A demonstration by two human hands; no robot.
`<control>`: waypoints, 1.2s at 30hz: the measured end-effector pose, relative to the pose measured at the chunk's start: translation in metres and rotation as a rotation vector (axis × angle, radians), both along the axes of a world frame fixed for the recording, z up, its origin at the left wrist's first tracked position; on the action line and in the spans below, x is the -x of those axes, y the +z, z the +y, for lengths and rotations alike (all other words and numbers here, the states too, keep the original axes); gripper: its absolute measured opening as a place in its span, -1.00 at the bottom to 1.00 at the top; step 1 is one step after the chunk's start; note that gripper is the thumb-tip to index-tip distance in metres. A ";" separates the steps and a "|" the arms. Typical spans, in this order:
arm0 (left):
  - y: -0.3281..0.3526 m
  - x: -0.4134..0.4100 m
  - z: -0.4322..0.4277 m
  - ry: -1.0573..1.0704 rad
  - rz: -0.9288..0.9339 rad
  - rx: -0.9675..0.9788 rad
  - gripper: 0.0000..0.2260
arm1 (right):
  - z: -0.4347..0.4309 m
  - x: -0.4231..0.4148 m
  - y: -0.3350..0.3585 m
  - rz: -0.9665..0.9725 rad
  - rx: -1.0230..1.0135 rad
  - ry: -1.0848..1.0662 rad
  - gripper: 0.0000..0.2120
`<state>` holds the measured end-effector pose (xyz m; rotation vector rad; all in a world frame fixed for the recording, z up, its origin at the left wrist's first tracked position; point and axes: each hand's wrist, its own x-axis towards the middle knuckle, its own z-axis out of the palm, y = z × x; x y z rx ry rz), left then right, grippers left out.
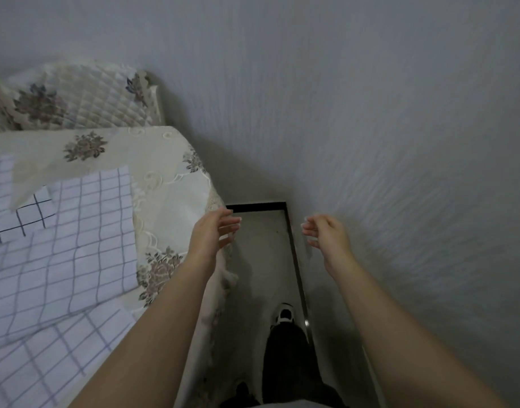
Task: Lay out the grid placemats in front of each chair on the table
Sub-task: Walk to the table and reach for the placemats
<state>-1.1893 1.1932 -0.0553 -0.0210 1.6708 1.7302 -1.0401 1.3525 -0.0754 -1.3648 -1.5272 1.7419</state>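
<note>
Several white grid placemats lie overlapped on the table at the left: one with pale lines (pixel 85 237), one with bold black lines (pixel 32 213) under a folded-back flap of the cloth, and another near the bottom left (pixel 47 357). The table (pixel 176 198) wears a cream floral tablecloth. My left hand (pixel 213 232) hovers past the table's right corner, fingers relaxed and holding nothing. My right hand (pixel 326 235) hangs in the air over the floor, fingers loosely curled and empty.
A chair (pixel 76 95) with a quilted floral cover stands at the far end of the table. A grey textured wall (pixel 400 142) runs close on the right. Between table and wall is a narrow strip of floor (pixel 264 254) where my foot (pixel 285 313) stands.
</note>
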 end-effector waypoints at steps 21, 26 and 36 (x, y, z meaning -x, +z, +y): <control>0.003 0.187 0.034 0.718 0.001 0.047 -0.73 | 0.077 0.335 -0.017 0.000 0.108 0.702 -0.77; 0.002 0.213 0.017 0.864 -0.007 0.025 -0.76 | 0.058 0.393 -0.017 0.009 0.142 0.815 -0.79; -0.017 0.272 -0.022 1.139 -0.072 -0.033 -0.75 | -0.001 0.494 -0.012 -0.056 0.046 1.127 -0.82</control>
